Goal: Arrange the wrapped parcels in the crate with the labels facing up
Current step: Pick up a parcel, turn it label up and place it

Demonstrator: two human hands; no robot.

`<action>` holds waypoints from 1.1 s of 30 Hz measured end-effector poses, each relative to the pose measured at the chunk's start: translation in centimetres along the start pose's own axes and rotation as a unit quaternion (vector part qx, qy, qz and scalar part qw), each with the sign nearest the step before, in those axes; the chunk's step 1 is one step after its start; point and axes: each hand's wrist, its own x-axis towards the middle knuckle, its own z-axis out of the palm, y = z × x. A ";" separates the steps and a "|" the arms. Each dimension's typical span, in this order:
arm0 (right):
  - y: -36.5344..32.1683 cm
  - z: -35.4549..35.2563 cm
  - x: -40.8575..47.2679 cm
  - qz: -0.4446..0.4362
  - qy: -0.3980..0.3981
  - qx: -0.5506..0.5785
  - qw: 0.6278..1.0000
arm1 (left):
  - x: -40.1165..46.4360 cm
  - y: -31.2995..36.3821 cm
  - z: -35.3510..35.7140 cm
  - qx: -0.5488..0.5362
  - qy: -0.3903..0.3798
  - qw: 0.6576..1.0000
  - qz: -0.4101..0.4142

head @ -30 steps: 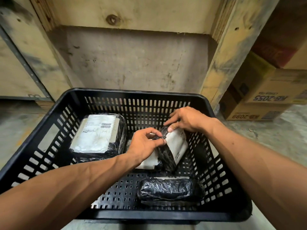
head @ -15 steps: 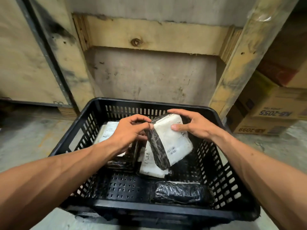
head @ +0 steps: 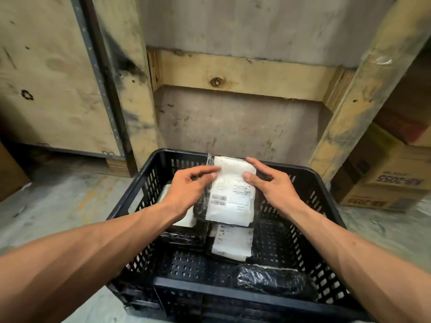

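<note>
A black slotted plastic crate (head: 310, 183) stands on the floor in front of me. Above it I hold a black-wrapped parcel with a white label (head: 231, 197), label side towards me. My left hand (head: 189, 190) grips its left edge and my right hand (head: 268, 183) its right edge. Below it in the crate lies a second parcel (head: 233, 243) with its white label up. A black-wrapped parcel (head: 268, 279) with no label showing lies at the front right. Another parcel (head: 184, 221) at the back left is mostly hidden by my left arm.
A wooden pallet crate with pale beams (head: 242, 73) stands right behind the crate. Stacked cardboard boxes (head: 391, 180) sit at the right. A plywood panel (head: 53, 85) fills the left. Bare concrete floor (head: 58, 206) lies on the left side.
Both hands lifted the parcel out from the crate's middle and turned it so that its white label faces up towards me. The camera view tilted up.
</note>
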 end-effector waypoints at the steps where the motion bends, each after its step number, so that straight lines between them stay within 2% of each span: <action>1: -0.3 -0.4 -0.2 0.000 -0.025 -0.035 0.999 | 0.3 0.2 -0.3 0.005 0.011 1.000 -0.009; 5: -2.1 -1.9 -0.1 -0.018 -0.139 -0.156 0.978 | 1.2 1.9 -1.4 0.007 -0.031 0.999 -0.036; 7: -2.3 -1.8 0.0 -0.013 -0.186 -0.162 0.969 | 1.8 3.0 -1.9 0.010 -0.055 0.998 -0.034; 9: -2.2 -1.5 -0.1 -0.014 -0.198 -0.150 0.969 | 2.4 4.0 -2.4 0.021 -0.081 0.996 -0.031; 13: -3.4 -0.3 0.2 -0.030 -0.180 -0.123 0.975 | 2.6 4.9 -2.8 0.075 -0.154 0.985 -0.022; 17: -2.8 1.0 -0.3 -0.036 -0.173 -0.072 0.982 | 2.4 4.5 -2.9 0.095 -0.149 0.984 -0.016; 19: -2.0 1.1 -0.8 -0.032 -0.140 -0.047 0.989 | 2.6 4.6 -3.3 0.105 -0.153 0.982 -0.022; 24: -1.9 0.7 -1.1 -0.028 -0.004 0.017 0.999 | 2.2 2.9 -3.0 0.022 -0.111 0.993 -0.023; 27: -1.2 0.5 -0.7 -0.035 0.049 0.065 0.996 | 1.6 1.7 -0.9 -0.020 -0.111 0.993 -0.042; 30: -0.5 -0.4 -0.7 -0.024 0.034 0.063 0.997 | 1.7 1.5 0.8 -0.007 -0.093 0.995 -0.024; 33: -1.5 -2.0 -0.8 -0.032 -0.026 -0.036 0.998 | 2.3 2.6 0.7 -0.019 -0.090 0.995 -0.035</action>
